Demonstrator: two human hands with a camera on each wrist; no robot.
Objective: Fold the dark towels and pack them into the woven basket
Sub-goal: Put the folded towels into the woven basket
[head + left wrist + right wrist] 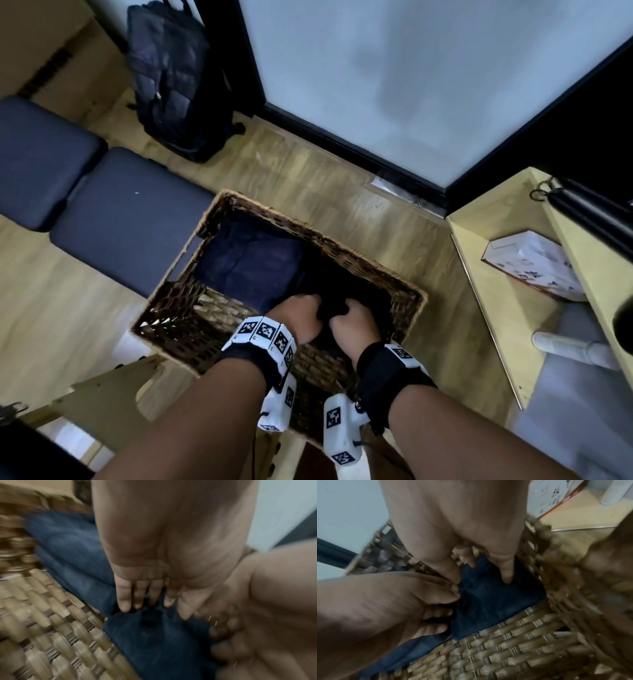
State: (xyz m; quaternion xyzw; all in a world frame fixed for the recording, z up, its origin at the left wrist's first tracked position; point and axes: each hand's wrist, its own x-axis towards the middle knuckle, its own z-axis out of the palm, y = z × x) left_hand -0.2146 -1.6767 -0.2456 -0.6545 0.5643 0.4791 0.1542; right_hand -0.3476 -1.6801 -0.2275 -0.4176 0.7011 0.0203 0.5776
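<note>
Office-like room: padded seats [113, 219], backpack [171, 85].

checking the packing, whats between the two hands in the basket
A bunched dark towel: in the head view the left hand and right hand grip it from either side inside the woven basket.
</note>
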